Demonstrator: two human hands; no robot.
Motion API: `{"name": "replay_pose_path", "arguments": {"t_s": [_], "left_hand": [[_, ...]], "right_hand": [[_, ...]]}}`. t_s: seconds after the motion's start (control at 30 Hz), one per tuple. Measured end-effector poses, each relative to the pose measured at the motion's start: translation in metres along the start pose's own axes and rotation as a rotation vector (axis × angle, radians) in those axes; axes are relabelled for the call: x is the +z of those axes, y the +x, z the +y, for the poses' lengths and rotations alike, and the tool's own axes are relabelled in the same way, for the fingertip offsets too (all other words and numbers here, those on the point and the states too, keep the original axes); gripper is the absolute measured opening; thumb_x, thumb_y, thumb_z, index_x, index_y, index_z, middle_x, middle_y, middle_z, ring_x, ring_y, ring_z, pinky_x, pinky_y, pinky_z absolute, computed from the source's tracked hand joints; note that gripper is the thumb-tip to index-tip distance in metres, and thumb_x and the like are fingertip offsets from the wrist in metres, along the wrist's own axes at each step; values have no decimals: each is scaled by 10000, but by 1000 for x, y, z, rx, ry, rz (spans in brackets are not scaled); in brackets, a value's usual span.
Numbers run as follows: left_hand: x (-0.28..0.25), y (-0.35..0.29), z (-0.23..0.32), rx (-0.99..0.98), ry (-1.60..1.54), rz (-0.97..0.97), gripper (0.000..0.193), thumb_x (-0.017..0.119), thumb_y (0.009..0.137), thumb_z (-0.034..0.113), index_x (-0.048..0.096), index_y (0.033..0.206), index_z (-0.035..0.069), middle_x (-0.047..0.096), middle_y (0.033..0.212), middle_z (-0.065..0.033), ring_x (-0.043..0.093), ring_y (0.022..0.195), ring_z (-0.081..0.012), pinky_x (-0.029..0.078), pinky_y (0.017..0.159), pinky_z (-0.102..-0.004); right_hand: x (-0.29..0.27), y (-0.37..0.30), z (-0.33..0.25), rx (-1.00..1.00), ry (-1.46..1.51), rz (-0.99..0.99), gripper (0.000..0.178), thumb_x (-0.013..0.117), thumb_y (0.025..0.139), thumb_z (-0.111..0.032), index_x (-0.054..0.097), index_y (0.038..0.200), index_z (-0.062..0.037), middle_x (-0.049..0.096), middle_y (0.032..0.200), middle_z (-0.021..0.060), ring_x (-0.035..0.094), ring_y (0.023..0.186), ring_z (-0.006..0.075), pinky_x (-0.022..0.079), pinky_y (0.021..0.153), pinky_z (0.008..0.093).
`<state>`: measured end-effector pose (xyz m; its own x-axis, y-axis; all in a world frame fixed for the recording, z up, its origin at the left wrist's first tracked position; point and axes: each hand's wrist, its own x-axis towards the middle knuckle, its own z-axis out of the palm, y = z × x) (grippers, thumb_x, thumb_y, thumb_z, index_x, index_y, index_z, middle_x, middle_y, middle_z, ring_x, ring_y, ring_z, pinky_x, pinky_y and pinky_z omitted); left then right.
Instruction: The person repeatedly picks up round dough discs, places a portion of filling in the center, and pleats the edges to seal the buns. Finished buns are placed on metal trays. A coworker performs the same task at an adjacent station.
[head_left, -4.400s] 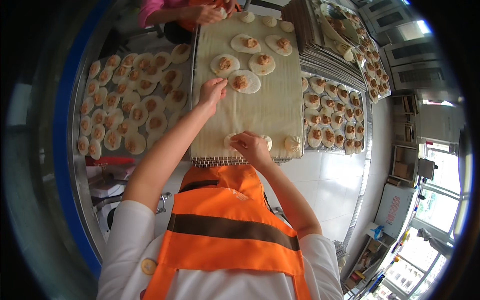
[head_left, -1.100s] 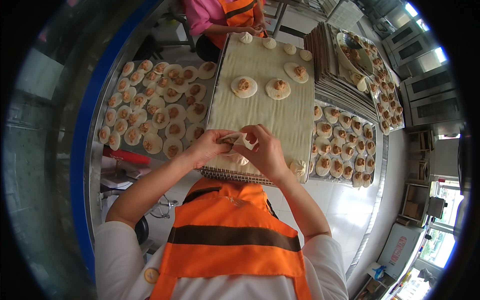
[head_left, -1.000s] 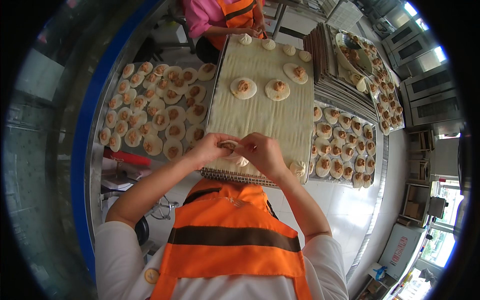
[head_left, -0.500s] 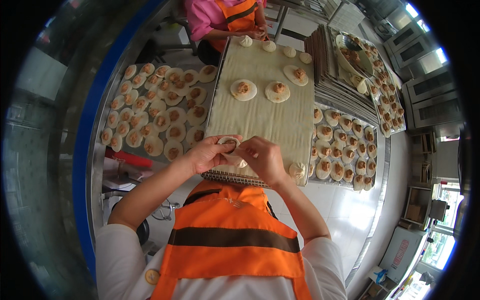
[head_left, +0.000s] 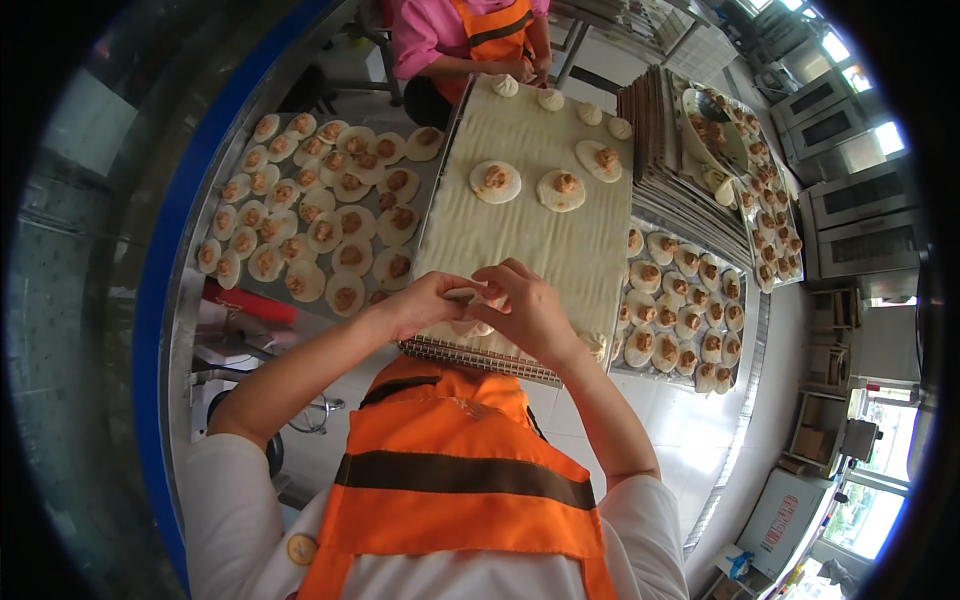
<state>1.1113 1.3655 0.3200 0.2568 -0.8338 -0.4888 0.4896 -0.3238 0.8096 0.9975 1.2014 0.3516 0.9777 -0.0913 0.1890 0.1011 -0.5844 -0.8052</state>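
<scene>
Peeking out between two hands, a dough bun sits over the near end of a flat board. It is pale, soft and bent, and only a bit of its white edge shows. Fingers hide the rest, so I cannot tell how far its top is closed. The left hand pinches one side of it with thumb and fingers. The right hand is curled, its thumb and fingers pinching the other side.

Just below the hands lies a white bun, partly covered. Another bun sits at the near right corner, by the right wrist.

Farther up the pale, wrinkly cloth on the board lie three flat dough rounds, each with a brown lump of filling on it. Four closed buns stand in a row at the far end, white and plump.

To the left are many more filled rounds, some touching. To the right, more filled rounds lie in rows beside a tall stack of boards. Past the far end is a person in pink and orange.
</scene>
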Motion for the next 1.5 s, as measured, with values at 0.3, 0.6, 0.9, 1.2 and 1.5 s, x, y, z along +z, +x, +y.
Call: {"name": "replay_pose_path", "arguments": {"t_s": [0.3,0.6,0.9,1.2,1.5], "left_hand": [[1,6,4,115,-177,-59,356,531,964,18,566,1318,24,662,1122,-44,623,960,-90,505,863,-250],[-3,5,1,-46,405,9,458,515,792,-132,630,1216,-3,680,1079,-32,584,971,-51,476,839,-231],[-4,-2,30,272,-625,-302,362,467,1027,274,529,1300,44,653,1078,-57,635,1000,-162,528,853,-316],[34,14,-19,290,-719,413,670,362,1009,574,674,847,4,650,776,-71,612,670,-149,509,617,-297],[16,15,-27,175,-436,355,806,318,954,705,635,988,-35,648,774,-115,614,769,-174,494,742,-294]], "right_hand": [[-5,-4,-9,-163,-235,109,205,746,789,-164,670,935,-42,631,823,71,648,770,275,525,647,373],[2,3,-14,-220,-361,-204,222,749,786,-174,669,954,-52,625,839,75,632,760,284,527,651,373],[-20,23,-42,324,84,89,175,750,828,-121,708,927,17,696,778,120,681,673,157,525,619,277],[12,17,-41,101,-155,114,144,774,770,-65,710,897,-44,667,753,56,640,661,139,501,599,275],[13,18,-38,-220,-302,-123,153,777,755,-52,714,890,-16,658,774,81,644,713,161,538,608,310]]}}
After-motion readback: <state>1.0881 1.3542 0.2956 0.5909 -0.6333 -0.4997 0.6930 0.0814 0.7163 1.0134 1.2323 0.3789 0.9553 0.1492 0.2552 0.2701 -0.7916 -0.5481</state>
